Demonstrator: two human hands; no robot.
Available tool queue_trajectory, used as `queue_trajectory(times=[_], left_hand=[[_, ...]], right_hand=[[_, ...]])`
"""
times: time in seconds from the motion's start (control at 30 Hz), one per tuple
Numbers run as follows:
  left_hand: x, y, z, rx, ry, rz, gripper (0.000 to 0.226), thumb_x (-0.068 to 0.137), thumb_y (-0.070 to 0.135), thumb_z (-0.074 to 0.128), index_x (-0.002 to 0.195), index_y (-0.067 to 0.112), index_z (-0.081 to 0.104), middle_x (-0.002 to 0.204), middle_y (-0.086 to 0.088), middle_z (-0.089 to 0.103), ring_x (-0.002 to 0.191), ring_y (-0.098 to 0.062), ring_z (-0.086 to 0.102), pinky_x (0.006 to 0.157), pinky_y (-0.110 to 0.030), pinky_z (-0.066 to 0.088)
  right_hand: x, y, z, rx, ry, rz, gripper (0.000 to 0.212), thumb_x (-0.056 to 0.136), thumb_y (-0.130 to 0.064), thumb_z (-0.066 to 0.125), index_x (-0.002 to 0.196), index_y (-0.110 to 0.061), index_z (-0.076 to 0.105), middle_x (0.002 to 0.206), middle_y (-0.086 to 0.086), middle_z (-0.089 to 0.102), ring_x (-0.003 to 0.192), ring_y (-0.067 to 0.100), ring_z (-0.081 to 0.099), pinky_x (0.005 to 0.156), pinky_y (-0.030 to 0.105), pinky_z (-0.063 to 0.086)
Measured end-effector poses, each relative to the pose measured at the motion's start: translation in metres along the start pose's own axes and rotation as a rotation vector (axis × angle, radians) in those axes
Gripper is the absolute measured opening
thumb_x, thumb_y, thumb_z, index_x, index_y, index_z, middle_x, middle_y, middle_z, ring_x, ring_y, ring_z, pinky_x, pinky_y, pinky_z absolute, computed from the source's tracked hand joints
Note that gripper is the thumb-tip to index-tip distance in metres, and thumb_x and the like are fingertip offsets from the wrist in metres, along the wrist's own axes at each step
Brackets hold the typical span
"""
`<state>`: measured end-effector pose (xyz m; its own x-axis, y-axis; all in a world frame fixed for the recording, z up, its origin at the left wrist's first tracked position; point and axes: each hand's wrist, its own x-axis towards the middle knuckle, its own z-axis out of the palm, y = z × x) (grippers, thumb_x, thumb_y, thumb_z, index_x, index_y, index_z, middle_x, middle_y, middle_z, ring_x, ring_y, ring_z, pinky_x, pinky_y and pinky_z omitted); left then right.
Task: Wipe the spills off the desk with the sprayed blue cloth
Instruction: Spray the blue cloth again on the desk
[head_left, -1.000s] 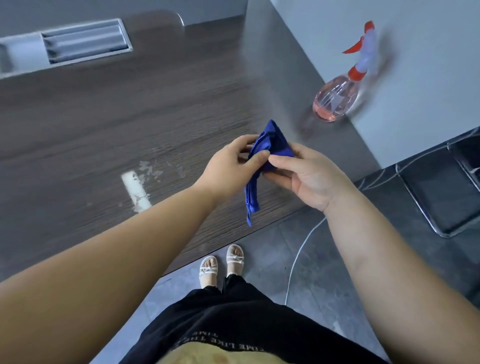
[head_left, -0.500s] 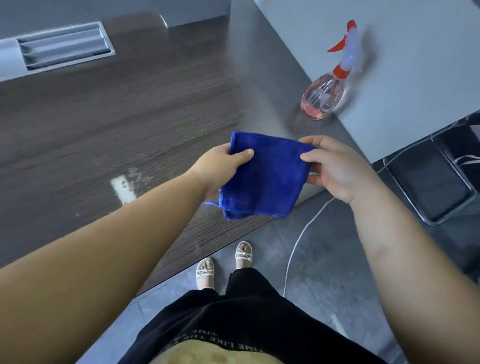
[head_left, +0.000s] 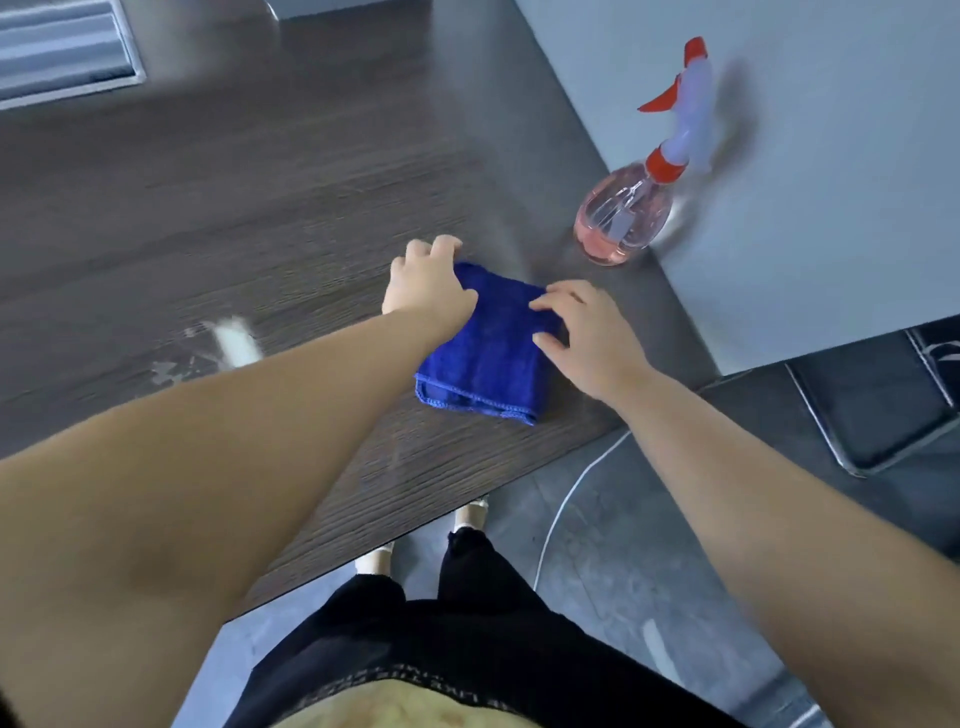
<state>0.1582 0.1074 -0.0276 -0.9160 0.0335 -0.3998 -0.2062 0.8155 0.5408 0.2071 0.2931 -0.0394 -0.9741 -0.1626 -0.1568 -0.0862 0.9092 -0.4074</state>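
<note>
The left hand's (head_left: 428, 283) fingers bend over the far left corner of the blue cloth (head_left: 483, 358) with the thumb laid on top, seemingly pinching it, though motion blur makes the grip uncertain; the right hand's (head_left: 582, 332) fingers are spread and slightly bent, their tips pressing the cloth's right side, thumb apart from them. Both wrists are low and both forearms reach forward over the near edge of the desk (head_left: 260, 197), the left crossing it at a slant. The cloth lies folded flat on the desk, near the near edge and toward its right end. I judge the step in hand to be setting the folded cloth down for wiping; the white spill (head_left: 234, 343) lies to its left, near the same edge, not yet touched. The next move calls for sliding the cloth leftward under steady downward pressure. The spray bottle (head_left: 621, 218) stands beyond, at the right edge.
</note>
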Motion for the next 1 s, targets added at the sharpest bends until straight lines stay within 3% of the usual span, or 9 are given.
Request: queue_trajectory(times=[0.13,0.27,0.33,0.5,0.63,0.77,0.83,0.93,1.0], left_hand=[[-0.008,-0.006,0.002,0.213,-0.037,0.049,0.057,0.084,0.039,0.064,0.136,0.030,0.042,0.135,0.000,0.033,0.125,-0.024,0.029,0.093,-0.037,0.041],[-0.021,0.002,0.011,0.345,0.038,0.045,0.067,0.077,0.059,0.065,0.130,0.022,0.048,0.129,-0.004,0.037,0.119,-0.025,0.034,0.094,-0.036,0.041],[-0.029,0.009,0.020,0.362,0.026,0.003,0.077,0.072,0.068,0.063,0.130,0.019,0.047,0.128,-0.005,0.039,0.119,-0.025,0.036,0.094,-0.036,0.040],[-0.044,0.010,0.041,0.374,0.015,-0.029,0.080,0.075,0.061,0.065,0.136,0.017,0.038,0.135,-0.005,0.033,0.124,-0.025,0.032,0.097,-0.035,0.036],[-0.050,0.002,0.047,0.304,0.064,-0.019,0.081,0.076,0.056,0.067,0.140,0.019,0.033,0.142,-0.001,0.028,0.131,-0.023,0.026,0.105,-0.034,0.029],[-0.056,-0.005,0.051,0.205,0.115,-0.040,0.089,0.075,0.058,0.067,0.144,0.018,0.029,0.146,0.002,0.028,0.136,-0.021,0.023,0.109,-0.032,0.025],[-0.057,-0.006,0.052,0.151,0.139,-0.044,0.090,0.073,0.059,0.068,0.144,0.019,0.030,0.146,0.003,0.031,0.136,-0.019,0.024,0.109,-0.032,0.024],[-0.059,-0.003,0.053,0.070,0.143,-0.047,0.081,0.073,0.054,0.070,0.140,0.022,0.038,0.142,0.005,0.037,0.134,-0.018,0.029,0.106,-0.033,0.026],[-0.058,-0.001,0.052,-0.008,0.158,-0.042,0.066,0.078,0.045,0.070,0.135,0.022,0.047,0.135,0.004,0.044,0.128,-0.020,0.035,0.103,-0.033,0.029]], right_hand=[[-0.007,0.014,0.007,-0.138,-0.134,-0.133,0.036,0.087,-0.023,0.062,0.123,-0.018,0.061,0.136,0.003,0.049,0.125,0.027,0.041,0.098,0.046,0.043],[-0.001,0.011,0.000,0.135,-0.012,0.089,0.041,0.088,-0.020,0.063,0.128,-0.017,0.055,0.139,0.004,0.043,0.128,0.025,0.037,0.102,0.028,0.031],[0.008,0.006,-0.003,0.120,0.010,0.116,0.045,0.089,-0.021,0.062,0.133,-0.016,0.050,0.141,0.006,0.042,0.130,0.028,0.035,0.102,0.030,0.031],[0.052,-0.014,-0.008,-0.057,-0.192,0.118,0.054,0.091,-0.032,0.059,0.140,-0.019,0.039,0.135,0.006,0.050,0.125,0.028,0.042,0.100,0.043,0.038],[0.076,-0.021,-0.014,-0.134,-0.362,0.114,0.034,0.090,-0.033,0.060,0.120,-0.017,0.059,0.118,0.005,0.062,0.110,0.029,0.055,0.092,0.040,0.043],[0.074,-0.013,-0.033,0.239,-0.457,0.119,0.012,0.091,-0.028,0.058,0.101,-0.021,0.059,0.102,-0.004,0.061,0.095,0.016,0.057,0.079,0.028,0.043],[0.069,-0.009,-0.040,0.456,-0.478,0.116,0.002,0.091,-0.025,0.060,0.090,-0.024,0.058,0.097,-0.006,0.067,0.093,0.013,0.061,0.085,0.029,0.046],[0.063,-0.009,-0.047,0.596,-0.419,0.075,0.010,0.090,-0.020,0.062,0.090,-0.028,0.056,0.087,-0.007,0.068,0.087,0.009,0.061,0.083,0.026,0.045],[0.061,-0.011,-0.051,0.657,-0.401,0.029,0.019,0.090,-0.018,0.062,0.102,-0.031,0.055,0.077,-0.009,0.067,0.080,0.008,0.060,0.077,0.022,0.044]])
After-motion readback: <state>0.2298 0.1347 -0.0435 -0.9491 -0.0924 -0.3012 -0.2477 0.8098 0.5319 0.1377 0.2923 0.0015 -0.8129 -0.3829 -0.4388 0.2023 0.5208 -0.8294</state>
